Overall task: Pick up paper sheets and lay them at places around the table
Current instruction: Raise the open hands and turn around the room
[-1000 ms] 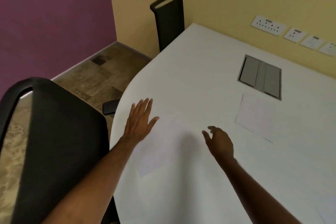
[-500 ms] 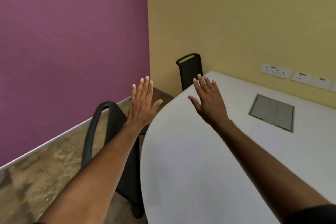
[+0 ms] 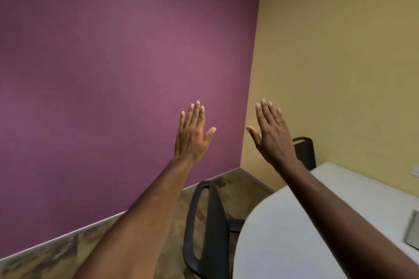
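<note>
Purple wall (image 3: 113, 75) fills most of the view, meeting a yellow wall (image 3: 340, 63) at the corner. Both arms are raised in front of it. The left hand (image 3: 192, 136) and the right hand (image 3: 272, 138) are held up side by side, backs toward the camera, a gap between them. The fingers (image 3: 196, 112) of each hand are straight and close together, thumbs angled inward, and neither hand has hold of anything.

No paper sheet shows anywhere in this view. Only the rounded near end of the white bench (image 3: 283, 233) is seen at lower right, and that part is bare; a grey panel (image 3: 413, 231) sits at its cut-off right edge. A black chair (image 3: 208, 222) stands just beside the bench's curved edge, and a second chair (image 3: 305, 152) stands by the yellow wall.

This looks like a pause between placements, or possibly the close of the task; which one cannot be told from here. If more sheets remain, the next move calls for lowering the gaze and hands back to the bench, finding a sheet, and pinching it at an edge, since flat paper gives little to grip.
</note>
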`<state>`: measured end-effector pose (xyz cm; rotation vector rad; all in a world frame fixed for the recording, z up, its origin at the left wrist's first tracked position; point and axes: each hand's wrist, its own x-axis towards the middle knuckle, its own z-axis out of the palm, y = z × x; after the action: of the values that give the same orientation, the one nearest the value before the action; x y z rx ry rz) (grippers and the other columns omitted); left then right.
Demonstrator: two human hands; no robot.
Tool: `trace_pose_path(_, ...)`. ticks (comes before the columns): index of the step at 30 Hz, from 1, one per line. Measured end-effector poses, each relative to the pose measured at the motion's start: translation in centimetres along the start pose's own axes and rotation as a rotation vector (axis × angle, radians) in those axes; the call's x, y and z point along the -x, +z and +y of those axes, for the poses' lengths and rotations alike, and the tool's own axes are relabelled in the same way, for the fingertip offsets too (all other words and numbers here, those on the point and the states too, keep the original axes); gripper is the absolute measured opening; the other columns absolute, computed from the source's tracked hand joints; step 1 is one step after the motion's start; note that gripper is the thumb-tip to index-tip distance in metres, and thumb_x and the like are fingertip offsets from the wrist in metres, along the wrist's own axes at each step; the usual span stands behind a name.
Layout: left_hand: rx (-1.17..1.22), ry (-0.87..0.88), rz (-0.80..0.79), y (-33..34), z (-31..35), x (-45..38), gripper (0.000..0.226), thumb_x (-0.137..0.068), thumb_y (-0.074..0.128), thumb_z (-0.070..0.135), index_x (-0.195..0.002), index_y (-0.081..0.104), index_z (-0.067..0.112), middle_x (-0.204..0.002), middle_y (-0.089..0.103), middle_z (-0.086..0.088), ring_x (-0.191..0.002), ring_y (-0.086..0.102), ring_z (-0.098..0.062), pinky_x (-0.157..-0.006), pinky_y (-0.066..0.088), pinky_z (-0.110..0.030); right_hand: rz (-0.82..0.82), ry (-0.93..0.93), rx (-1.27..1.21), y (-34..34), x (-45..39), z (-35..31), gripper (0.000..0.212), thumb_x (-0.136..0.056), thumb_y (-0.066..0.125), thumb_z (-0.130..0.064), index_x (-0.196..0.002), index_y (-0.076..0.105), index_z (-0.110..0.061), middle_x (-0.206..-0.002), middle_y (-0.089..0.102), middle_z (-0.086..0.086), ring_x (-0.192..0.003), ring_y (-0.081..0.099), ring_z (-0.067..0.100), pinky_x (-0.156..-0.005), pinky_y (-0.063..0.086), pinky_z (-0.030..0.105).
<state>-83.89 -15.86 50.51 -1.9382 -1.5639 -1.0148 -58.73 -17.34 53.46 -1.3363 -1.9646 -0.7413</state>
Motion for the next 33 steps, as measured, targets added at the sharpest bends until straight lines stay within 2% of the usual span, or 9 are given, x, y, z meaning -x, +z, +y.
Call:
trace_pose_path(6,-0.006,0.036,0.054,-2.5,-9.2,-1.1,0.073,-0.102,0.04,0.046,-0.158,0.016,0.005,-0.168,0.01,-0.012,-0.156,0.005,-0.025,-0.127,0.009,-0.049,0.001,-0.034,0.025,3.6,-5.2,-9.1,0.071,-0.105,0.026,-0.052,-0.158,0.011,-0.008,-0.167,0.01,0.013,-0.155,0.004,0.024,-0.127,0.011,0.043)
trace_pose_path(8,-0.052,0.04,0.054,-3.3,-14.9,-1.6,0.074,-0.102,0.038,0.047,-0.158,0.014,0.005,-0.168,0.007,-0.012,-0.156,0.003,-0.025,-0.127,0.008,-0.049,0.006,-0.049,0.042,5.2,-7.8,-14.1,0.073,-0.104,0.025,-0.053,-0.158,0.012,-0.007,-0.167,0.01,0.013,-0.155,0.004,0.024,-0.127,0.01,0.043)
trace_pose_path(11,-0.063,0.048,0.035,-3.9,-16.9,-2.3,0.075,-0.103,0.037,0.047,-0.158,0.01,0.005,-0.169,0.004,-0.013,-0.156,0.0,-0.025,-0.127,0.006,-0.048,0.007,-0.03,0.077,5.6,-9.8,-16.1,0.073,-0.104,0.027,-0.053,-0.158,0.012,-0.007,-0.167,0.012,0.013,-0.155,0.006,0.025,-0.127,0.011,0.043)
trace_pose_path(17,-0.088,0.101,0.04,-4.4,-25.5,-4.8,0.074,-0.103,0.039,0.045,-0.158,0.012,0.005,-0.169,0.005,-0.012,-0.156,0.0,-0.025,-0.127,0.006,-0.049,0.044,0.037,0.064,8.5,-15.1,-22.5,0.071,-0.105,0.03,-0.05,-0.158,0.013,-0.006,-0.167,0.012,0.013,-0.156,0.007,0.025,-0.127,0.008,0.041)
trace_pose_path(25,-0.058,0.117,0.029,1.1,-32.2,-10.5,0.073,-0.102,0.039,0.044,-0.158,0.015,0.004,-0.168,0.009,-0.012,-0.156,0.003,-0.026,-0.127,0.006,-0.049,0.079,0.164,0.091,16.1,-20.7,-23.5,0.072,-0.104,0.028,-0.051,-0.158,0.011,-0.006,-0.167,0.012,0.016,-0.155,0.007,0.029,-0.127,0.008,0.044)
trace_pose_path(33,-0.014,0.228,0.086,11.2,-35.6,-22.6,0.075,-0.1,0.046,0.041,-0.158,0.014,0.006,-0.168,0.009,-0.014,-0.156,0.006,-0.028,-0.126,0.008,-0.051,0.152,0.249,0.149,25.9,-29.6,-17.7,0.072,-0.104,0.031,-0.05,-0.158,0.013,-0.004,-0.166,0.013,0.018,-0.155,0.008,0.03,-0.127,0.011,0.045)
